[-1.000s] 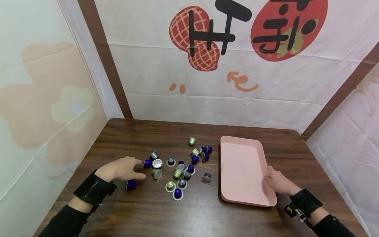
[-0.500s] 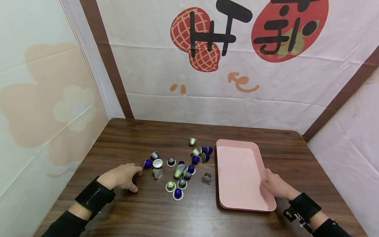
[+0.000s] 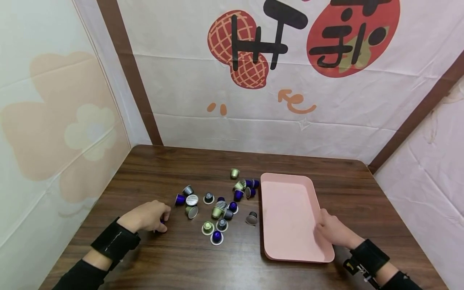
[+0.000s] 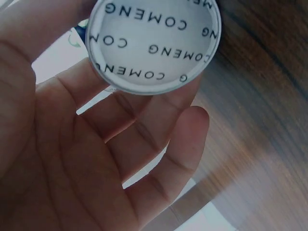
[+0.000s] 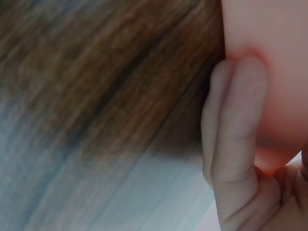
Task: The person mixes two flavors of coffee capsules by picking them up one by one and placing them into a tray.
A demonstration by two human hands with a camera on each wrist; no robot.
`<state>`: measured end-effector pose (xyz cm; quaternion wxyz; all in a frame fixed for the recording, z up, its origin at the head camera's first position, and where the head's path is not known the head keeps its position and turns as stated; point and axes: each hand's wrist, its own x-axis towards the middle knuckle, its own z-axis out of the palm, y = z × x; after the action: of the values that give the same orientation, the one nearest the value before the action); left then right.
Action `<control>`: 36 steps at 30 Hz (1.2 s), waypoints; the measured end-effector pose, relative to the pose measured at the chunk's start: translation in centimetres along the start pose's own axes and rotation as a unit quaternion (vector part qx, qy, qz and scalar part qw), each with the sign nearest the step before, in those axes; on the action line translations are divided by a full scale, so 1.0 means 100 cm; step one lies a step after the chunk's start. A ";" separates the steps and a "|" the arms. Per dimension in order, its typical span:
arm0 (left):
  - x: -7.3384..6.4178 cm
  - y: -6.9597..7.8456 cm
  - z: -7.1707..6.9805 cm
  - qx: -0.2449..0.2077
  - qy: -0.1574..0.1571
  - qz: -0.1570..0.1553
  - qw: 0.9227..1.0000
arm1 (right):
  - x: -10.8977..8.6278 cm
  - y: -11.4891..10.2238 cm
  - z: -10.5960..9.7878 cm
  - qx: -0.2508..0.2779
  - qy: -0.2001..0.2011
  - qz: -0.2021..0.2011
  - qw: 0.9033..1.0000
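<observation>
In the head view my left hand (image 3: 146,216) is low over the table's left part, thumb and fingers around a dark blue coffee capsule (image 3: 162,221) that they mostly hide. Seen from the left wrist, the capsule's pale lid (image 4: 154,45), printed with "COMENG", faces the camera between thumb and fingers. My right hand (image 3: 335,230) grips the right edge of a pink tray (image 3: 290,217), thumb on the inside. From the right wrist, fingers (image 5: 238,130) lie against the outer side of the tray.
Several coffee capsules lie scattered between the hands, among them a purple one (image 3: 180,199), a green one (image 3: 208,228) and a grey one (image 3: 251,218) close to the tray. A printed white cloth (image 3: 217,129) hangs behind the wooden table (image 3: 195,262).
My left hand has moved slightly left and down onto the blue capsule and closed around it. The right hand has drawn the tray left and a little nearer.
</observation>
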<state>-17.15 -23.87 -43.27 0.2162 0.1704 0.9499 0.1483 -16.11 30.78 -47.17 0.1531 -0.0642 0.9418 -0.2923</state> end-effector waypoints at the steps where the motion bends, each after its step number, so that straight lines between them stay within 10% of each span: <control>1: 0.000 -0.001 0.000 0.004 0.001 0.001 1.000 | 0.000 0.000 0.001 -0.001 0.001 0.000 1.000; 19: 0.012 0.004 -0.011 0.037 0.072 0.055 0.995 | 0.003 0.002 0.003 -0.008 0.004 0.002 1.000; 27: 0.035 0.041 -0.023 0.044 0.133 0.128 0.982 | 0.000 0.002 0.004 -0.016 0.013 -0.014 1.000; 36: 0.069 0.098 -0.022 0.046 0.121 0.178 0.975 | 0.001 0.000 0.006 -0.019 0.013 0.007 1.000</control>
<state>-21.51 -12.86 -40.42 0.0613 0.3274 0.9292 0.1601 -16.02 30.40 -47.69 0.1411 -0.0569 0.9497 -0.2737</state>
